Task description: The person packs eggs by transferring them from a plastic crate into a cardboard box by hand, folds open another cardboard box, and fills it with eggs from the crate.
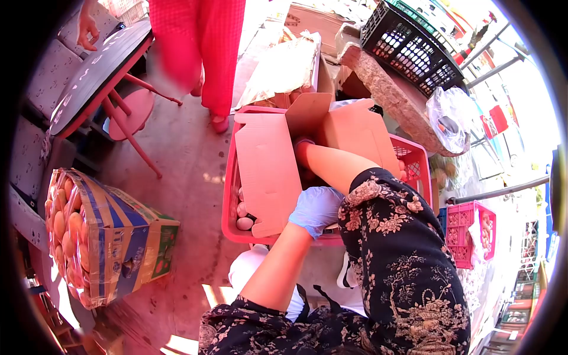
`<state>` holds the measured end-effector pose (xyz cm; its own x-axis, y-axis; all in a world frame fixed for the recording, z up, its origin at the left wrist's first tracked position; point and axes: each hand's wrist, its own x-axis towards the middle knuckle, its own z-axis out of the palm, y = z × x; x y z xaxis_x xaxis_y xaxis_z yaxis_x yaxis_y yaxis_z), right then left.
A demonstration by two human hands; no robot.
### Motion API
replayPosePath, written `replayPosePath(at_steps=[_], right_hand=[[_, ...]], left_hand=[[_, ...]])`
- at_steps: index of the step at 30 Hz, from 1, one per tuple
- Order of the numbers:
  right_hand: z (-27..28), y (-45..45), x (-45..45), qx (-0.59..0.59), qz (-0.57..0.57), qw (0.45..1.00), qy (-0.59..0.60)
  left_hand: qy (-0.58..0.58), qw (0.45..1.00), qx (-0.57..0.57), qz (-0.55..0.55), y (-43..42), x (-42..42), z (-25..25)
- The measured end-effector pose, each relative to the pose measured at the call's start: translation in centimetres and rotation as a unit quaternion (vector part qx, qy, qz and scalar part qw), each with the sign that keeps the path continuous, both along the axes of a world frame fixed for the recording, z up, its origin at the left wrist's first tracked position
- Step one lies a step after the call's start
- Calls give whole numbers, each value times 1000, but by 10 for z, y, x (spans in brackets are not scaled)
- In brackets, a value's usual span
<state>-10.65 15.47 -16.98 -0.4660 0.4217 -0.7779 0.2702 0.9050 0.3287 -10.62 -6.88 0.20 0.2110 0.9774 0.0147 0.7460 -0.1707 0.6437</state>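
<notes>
A cardboard box with open flaps (267,171) sits in a red plastic crate (229,201) in front of me. My left hand (318,208), in a blue glove, rests at the box's near edge; its fingers are bent down out of sight. Reaching across from the right, my right hand (303,143) is inside the box, mostly hidden by the flaps and the dark interior. What either hand holds cannot be seen. Pale, round, egg-like items (243,223) lie in the crate left of the box. Similar ones (402,169) show at the right.
A taped carton of brownish egg-like items (109,236) stands at left. Beyond are a round table (100,68), a stool (133,115) and a person in red trousers (204,53). A black crate (408,50) rests on a stone slab (390,89); a pink crate (461,234) stands right.
</notes>
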Motion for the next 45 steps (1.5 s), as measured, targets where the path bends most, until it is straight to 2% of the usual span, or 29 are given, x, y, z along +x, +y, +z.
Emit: replayPosePath(at_steps=[3, 7, 9, 10, 12, 14, 16, 17, 18, 19, 21, 23, 25, 27, 29, 30, 31, 33, 36, 39, 42, 45], right_hand=[[4, -3, 1, -18, -22, 999, 14], [36, 0, 7, -58, -73, 995, 32], [80, -9, 10, -78, -98, 991, 43], [109, -16, 16, -83, -102, 989, 63], [181, -46, 40, -36, -38, 984, 170], [218, -46, 90, -78, 50, 900, 427], [257, -51, 139, -47, 30, 806, 590], [267, -49, 166, -72, 45, 738, 670], [273, -59, 200, -70, -31, 716, 694], [270, -63, 238, -128, -142, 662, 725], [245, -56, 304, -103, -230, 620, 743], [203, -57, 365, -141, -368, 621, 677], [160, -65, 407, -64, -487, 673, 553], [120, -68, 434, -41, -481, 760, 435], [89, -72, 449, -57, -494, 795, 347], [74, -76, 452, -65, -546, 765, 336], [62, -77, 454, -70, -572, 759, 303], [81, -86, 435, -100, -594, 759, 247], [56, -82, 434, -157, -560, 788, 202], [48, -83, 427, -127, -571, 786, 199], [43, -82, 417, -142, -613, 757, 175], [46, -87, 392, -112, -619, 769, 109]], left_hand=[[17, 999, -29, 2, 6, 0, -12], [1, 1000, 3, -24, 15, 8, -23], [15, 999, 31, -30, 17, 9, -23], [38, 998, -4, -41, 17, 12, -16], [78, 995, -24, -59, 22, 15, -14], [81, 994, -41, -57, 23, 20, -10], [83, 994, -47, -45, 28, 23, -11], [80, 996, -33, -34, 33, 25, -14], [82, 994, -63, -29, 31, 31, -9], [90, 994, -63, -27, 34, 38, -16], [68, 997, -41, -13, 35, 44, -24], [60, 996, -60, -13, 39, 49, -22], [35, 997, -70, 0, 40, 55, -25], [13, 995, -103, 13, 42, 60, -21], [-31, 991, -130, 21, 44, 63, -18], [-33, 990, -134, 25, 43, 64, -17], [-34, 989, -139, 30, 43, 64, -16], [-41, 990, -134, 32, 43, 65, -17], [-46, 989, -137, 36, 41, 67, -14], [-43, 988, -142, 43, 39, 67, -11], [-55, 989, -134, 35, 40, 67, -12], [-47, 990, -125, 34, 40, 64, -8]])
